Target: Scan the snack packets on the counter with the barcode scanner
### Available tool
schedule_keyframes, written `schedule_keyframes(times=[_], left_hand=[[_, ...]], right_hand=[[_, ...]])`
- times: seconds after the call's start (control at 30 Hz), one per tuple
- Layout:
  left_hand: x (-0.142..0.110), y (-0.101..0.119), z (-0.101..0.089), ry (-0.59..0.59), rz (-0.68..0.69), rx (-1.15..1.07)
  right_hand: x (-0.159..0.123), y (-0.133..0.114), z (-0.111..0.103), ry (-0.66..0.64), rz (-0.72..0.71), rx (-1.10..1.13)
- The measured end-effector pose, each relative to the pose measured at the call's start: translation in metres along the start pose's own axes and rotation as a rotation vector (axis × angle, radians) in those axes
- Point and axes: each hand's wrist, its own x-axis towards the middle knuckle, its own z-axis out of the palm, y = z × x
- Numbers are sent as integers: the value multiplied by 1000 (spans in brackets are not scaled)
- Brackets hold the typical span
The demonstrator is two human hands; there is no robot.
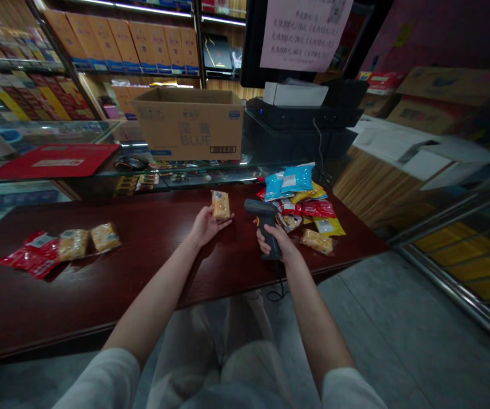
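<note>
My left hand (205,226) holds up a small clear-wrapped yellow snack packet (221,205) over the dark red wooden counter (151,272). My right hand (279,244) grips the handle of a dark grey barcode scanner (262,222), whose head faces the packet from the right. The scanner's cable hangs off the counter's front edge. Just right of the scanner lies a pile of snack packets (302,201) in blue, red and yellow wrappers.
Three packets lie at the counter's left: one red (34,253), two yellow (87,241). Behind are a glass display case with a red mat (53,161), a mouse (130,163), a cardboard box (189,122) and a black printer (300,113). Shelves of goods line the back.
</note>
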Motion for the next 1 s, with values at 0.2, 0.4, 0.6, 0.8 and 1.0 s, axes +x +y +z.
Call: schedule_keyframes(times=[0.2, 0.4, 0.6, 0.8, 1.0], left_hand=[[6, 1, -1, 9, 47, 45], [11, -12, -4, -37, 250, 397], [14, -23, -5, -41, 395, 664], [13, -22, -6, 20, 454, 867], [-5, -12, 2, 388, 724, 1561]], right_hand=[[-8, 0, -8, 25, 8, 48], [-11, 1, 3, 16, 36, 49], [-11, 2, 9, 32, 41, 21], [-10, 3, 9, 20, 56, 22], [-20, -5, 3, 100, -10, -17]])
